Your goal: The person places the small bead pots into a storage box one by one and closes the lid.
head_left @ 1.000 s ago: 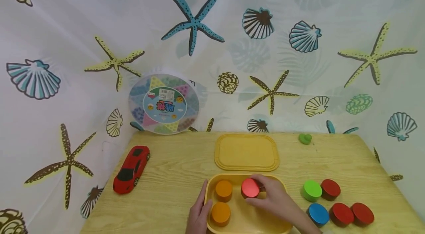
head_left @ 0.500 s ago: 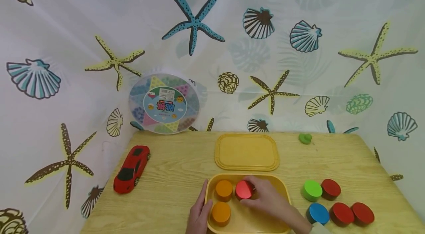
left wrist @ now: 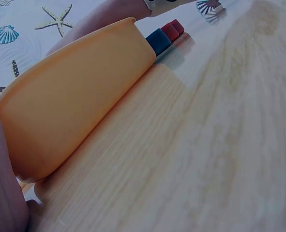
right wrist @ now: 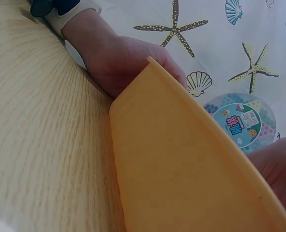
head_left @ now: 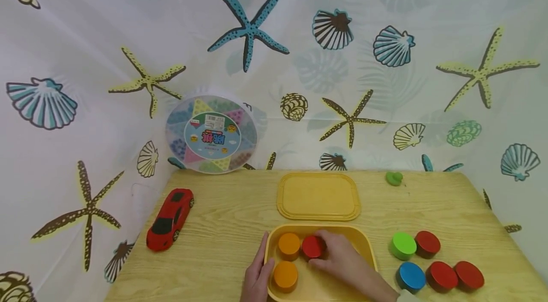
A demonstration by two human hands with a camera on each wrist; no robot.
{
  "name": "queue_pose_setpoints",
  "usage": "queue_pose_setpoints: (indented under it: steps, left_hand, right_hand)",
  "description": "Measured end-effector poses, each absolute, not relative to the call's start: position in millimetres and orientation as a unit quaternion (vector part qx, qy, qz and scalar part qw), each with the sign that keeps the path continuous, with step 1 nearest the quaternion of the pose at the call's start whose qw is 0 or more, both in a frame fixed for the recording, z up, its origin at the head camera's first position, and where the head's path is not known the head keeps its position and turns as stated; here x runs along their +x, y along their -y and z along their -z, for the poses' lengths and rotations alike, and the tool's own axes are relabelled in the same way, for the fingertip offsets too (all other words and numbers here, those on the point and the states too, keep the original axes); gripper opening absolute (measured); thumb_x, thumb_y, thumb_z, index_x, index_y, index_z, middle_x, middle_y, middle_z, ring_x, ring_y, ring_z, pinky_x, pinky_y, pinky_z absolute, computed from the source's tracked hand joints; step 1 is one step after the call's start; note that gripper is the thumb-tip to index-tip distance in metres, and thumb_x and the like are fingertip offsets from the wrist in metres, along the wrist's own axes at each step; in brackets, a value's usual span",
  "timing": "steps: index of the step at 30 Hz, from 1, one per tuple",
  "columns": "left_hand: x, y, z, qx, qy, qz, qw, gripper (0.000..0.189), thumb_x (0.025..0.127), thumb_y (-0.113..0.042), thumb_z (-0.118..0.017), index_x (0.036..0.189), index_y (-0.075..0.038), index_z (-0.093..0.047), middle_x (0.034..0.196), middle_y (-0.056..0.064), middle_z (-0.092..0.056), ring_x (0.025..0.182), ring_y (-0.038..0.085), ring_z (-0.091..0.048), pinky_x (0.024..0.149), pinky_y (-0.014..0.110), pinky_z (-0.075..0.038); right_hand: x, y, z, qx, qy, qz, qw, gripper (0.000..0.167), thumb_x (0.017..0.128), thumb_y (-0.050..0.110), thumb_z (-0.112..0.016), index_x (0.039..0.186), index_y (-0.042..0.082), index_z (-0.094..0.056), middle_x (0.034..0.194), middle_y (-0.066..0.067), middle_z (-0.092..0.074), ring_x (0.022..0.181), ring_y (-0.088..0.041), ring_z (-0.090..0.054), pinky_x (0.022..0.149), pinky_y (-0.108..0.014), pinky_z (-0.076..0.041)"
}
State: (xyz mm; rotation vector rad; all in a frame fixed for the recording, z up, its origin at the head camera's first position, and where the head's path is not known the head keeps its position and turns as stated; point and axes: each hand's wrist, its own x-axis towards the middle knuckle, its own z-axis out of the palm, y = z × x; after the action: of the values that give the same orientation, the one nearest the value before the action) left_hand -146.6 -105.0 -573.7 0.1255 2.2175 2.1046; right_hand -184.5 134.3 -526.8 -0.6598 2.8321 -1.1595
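Note:
A yellow plastic box (head_left: 323,287) sits at the front of the table, with two orange round blocks (head_left: 285,276) along its left side. My right hand (head_left: 344,259) reaches into it and pinches a red round block (head_left: 312,247) beside the rear orange one. My left hand (head_left: 256,276) lies along the box's left wall from outside, its fingers extended and its thumb by the rim. In the left wrist view the box's wall (left wrist: 80,92) hides the blocks inside. In the right wrist view my left hand (right wrist: 128,63) touches the box's end.
Behind the box lies a flat yellow lid (head_left: 318,196). To the right stand a green block (head_left: 403,246), a blue block (head_left: 411,277) and several red blocks (head_left: 442,276). A red toy car (head_left: 170,219), round game box (head_left: 211,134) and small green toy (head_left: 394,178) are farther off.
My right hand has moved a little left with the red block, bringing it close to the rear orange block. My left hand stays at the box's left side.

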Motion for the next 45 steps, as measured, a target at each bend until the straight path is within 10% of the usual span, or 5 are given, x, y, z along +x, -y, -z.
queue_pose_setpoints:
  steps: [12, 38, 45]
  left_hand:
    - [-146.1, 104.5, 570.7, 0.038, -0.722, -0.690, 0.048, 0.060, 0.113, -0.018, -0.043, 0.168, -0.010, -0.021, 0.171, 0.012, -0.024, 0.153, 0.024, -0.024, 0.108, 0.005, -0.027]
    - [-146.1, 103.9, 572.5, 0.031, -0.740, -0.672, 0.032, 0.060, 0.112, -0.021, -0.047, 0.167, -0.010, -0.025, 0.170, 0.011, -0.027, 0.153, 0.023, -0.024, 0.109, 0.005, -0.024]
    - [-147.1, 102.6, 570.7, 0.018, -0.734, -0.677, 0.046, 0.061, 0.112, -0.022, -0.046, 0.168, -0.013, -0.023, 0.172, 0.007, -0.024, 0.153, 0.021, -0.022, 0.108, 0.004, -0.024]
  right_hand:
    - [-184.1, -135.8, 523.9, -0.210, -0.866, 0.451, 0.041, 0.047, 0.081, -0.001, -0.085, 0.121, -0.014, -0.065, 0.114, -0.030, -0.072, 0.096, -0.037, -0.076, 0.079, -0.031, -0.064]
    - [-153.8, -198.9, 502.5, -0.150, -0.884, 0.422, -0.135, 0.046, 0.090, 0.016, -0.084, 0.133, 0.011, -0.070, 0.130, -0.003, -0.072, 0.120, -0.028, -0.067, 0.098, -0.049, -0.058]
    - [-132.5, -239.8, 498.9, -0.086, -0.896, 0.391, -0.190, 0.054, 0.091, 0.021, -0.084, 0.142, 0.018, -0.065, 0.138, -0.001, -0.068, 0.121, -0.021, -0.064, 0.097, -0.009, -0.046]
